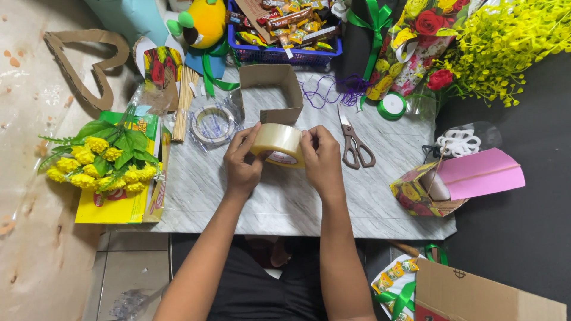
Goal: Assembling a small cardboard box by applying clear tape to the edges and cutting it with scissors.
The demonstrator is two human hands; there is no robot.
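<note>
Tape roll (278,144) gripped by both left hand (242,160) and right hand (321,159), mid-frame. Blue basket (279,55) up top holds snack packs; one scissors (355,145) on desk (285,202).

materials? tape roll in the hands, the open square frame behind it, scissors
Tape roll: clear glossy plastic film, probably on a card core; it looks tan and shiny. Square frame: brown matte cardboard, with folded corners. Scissors: grey metal blades, brown handles, likely plastic. Both hands, left hand and right hand, grip the roll.
</note>
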